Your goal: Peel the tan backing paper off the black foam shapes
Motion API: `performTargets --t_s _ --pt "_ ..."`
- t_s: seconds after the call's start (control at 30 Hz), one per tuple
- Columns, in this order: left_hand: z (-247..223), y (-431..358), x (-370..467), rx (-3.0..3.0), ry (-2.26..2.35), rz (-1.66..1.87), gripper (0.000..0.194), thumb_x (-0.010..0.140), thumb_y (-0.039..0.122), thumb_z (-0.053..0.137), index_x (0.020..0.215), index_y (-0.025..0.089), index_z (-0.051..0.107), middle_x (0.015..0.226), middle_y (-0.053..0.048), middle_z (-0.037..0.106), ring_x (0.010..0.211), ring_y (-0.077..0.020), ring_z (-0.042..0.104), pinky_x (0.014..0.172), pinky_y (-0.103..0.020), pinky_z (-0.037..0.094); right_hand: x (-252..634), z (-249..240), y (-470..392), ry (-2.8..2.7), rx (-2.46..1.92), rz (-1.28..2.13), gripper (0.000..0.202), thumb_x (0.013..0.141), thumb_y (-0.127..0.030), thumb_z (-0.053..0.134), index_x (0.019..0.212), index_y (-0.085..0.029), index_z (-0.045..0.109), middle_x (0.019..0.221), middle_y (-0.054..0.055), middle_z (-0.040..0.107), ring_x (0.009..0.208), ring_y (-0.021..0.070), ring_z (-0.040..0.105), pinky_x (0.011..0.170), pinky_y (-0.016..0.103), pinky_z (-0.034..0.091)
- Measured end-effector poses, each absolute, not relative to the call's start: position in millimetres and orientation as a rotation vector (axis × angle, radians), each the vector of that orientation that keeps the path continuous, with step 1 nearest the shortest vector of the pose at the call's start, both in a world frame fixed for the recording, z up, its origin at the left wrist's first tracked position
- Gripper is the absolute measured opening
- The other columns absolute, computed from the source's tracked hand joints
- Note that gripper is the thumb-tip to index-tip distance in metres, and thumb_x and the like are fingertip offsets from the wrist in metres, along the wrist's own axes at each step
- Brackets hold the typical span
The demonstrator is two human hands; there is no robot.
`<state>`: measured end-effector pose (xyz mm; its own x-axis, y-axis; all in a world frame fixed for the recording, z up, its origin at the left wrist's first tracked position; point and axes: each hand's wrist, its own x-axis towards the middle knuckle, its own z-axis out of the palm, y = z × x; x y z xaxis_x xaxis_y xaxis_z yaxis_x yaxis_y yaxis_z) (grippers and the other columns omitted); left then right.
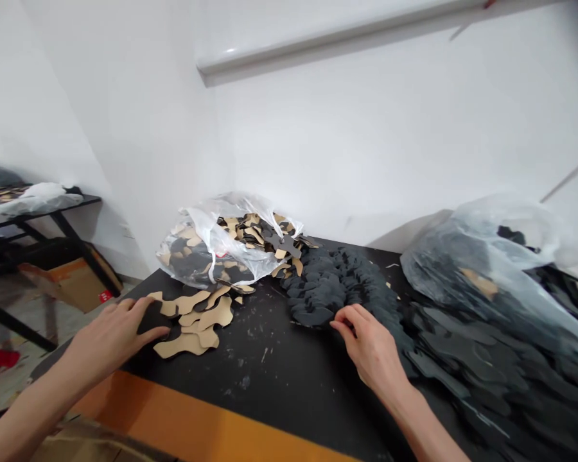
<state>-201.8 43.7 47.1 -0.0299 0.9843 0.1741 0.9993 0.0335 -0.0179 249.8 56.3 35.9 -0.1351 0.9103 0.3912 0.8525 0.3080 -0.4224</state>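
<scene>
My left hand is at the left of the table, its thumb and fingers apart, beside a loose spread of tan wavy cut-out pieces. The fingertips reach the leftmost of these; the dark patch between thumb and fingers is too unclear to name. My right hand pinches with thumb and forefinger at the front edge of overlapping rows of black cut-out pieces. What lies between these fingertips is mostly hidden, but it appears to be the edge of a black piece.
A clear plastic bag spills tan and black pieces at the back. Another plastic bag stands right, behind a heap of dark flat pieces. The black table has an orange front strip. A cardboard box sits under another table.
</scene>
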Motion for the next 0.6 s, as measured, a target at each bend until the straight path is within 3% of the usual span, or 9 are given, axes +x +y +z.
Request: performTargets --t_s 0.1,0.2,0.4,0.47,0.53,0.6 --pt "38 43 -201 -2.063 -2.148 -0.113 0.061 0.087 0.052 0.046 0.130 0.010 0.056 0.110 -0.020 0.067 0.106 -0.0418 0.063 0.089 -0.048 0.049 252 39 55 -1.955 -1.569 0.184 0.016 0.096 -0.028 0.049 0.081 -0.023 0.052 0.074 0.000 0.059 0.066 0.0177 0.056 0.060 0.027 0.035" --pt "36 46 -194 -2.036 -2.110 -0.167 0.061 0.085 0.050 0.046 0.131 0.012 0.055 0.109 -0.020 0.067 0.102 -0.0442 0.063 0.086 -0.050 0.050 255 41 53 -1.955 -1.555 0.228 0.014 0.096 -0.028 0.047 0.083 -0.023 0.049 0.065 -0.004 0.056 0.056 0.0151 0.052 0.055 0.025 0.033" --pt "39 45 -191 -2.061 -2.122 -0.442 0.053 0.089 0.040 0.034 0.135 0.018 0.048 0.116 -0.017 0.066 0.099 -0.0375 0.066 0.080 -0.046 0.053 258 38 50 -1.971 -1.478 0.276 0.013 0.096 -0.024 0.047 0.083 -0.024 0.049 0.066 -0.005 0.057 0.056 0.0129 0.054 0.054 0.022 0.039" --pt "46 42 -186 -2.021 -2.051 -0.491 0.051 0.090 0.041 0.032 0.131 0.018 0.052 0.121 -0.017 0.064 0.108 -0.0385 0.063 0.090 -0.050 0.051 257 34 50 -1.960 -1.485 0.250 0.008 0.094 -0.022 0.050 0.086 -0.023 0.051 0.072 -0.003 0.061 0.060 0.0138 0.058 0.056 0.023 0.043" --pt "57 38 -170 -1.998 -1.891 -0.552 0.050 0.090 0.046 0.035 0.122 0.017 0.059 0.130 -0.019 0.058 0.126 -0.0415 0.051 0.107 -0.056 0.038 255 30 51 -1.941 -1.508 0.190 0.003 0.091 -0.023 0.055 0.093 -0.022 0.052 0.084 0.002 0.065 0.072 0.0173 0.062 0.062 0.026 0.048" --pt "69 36 -140 -2.025 -1.832 -0.731 0.044 0.091 0.050 0.037 0.121 0.025 0.059 0.141 -0.013 0.051 0.134 -0.0378 0.044 0.116 -0.053 0.029 253 29 52 -1.938 -1.525 0.107 0.015 0.090 -0.026 0.059 0.103 -0.021 0.054 0.100 0.008 0.065 0.088 0.0229 0.063 0.073 0.033 0.052"
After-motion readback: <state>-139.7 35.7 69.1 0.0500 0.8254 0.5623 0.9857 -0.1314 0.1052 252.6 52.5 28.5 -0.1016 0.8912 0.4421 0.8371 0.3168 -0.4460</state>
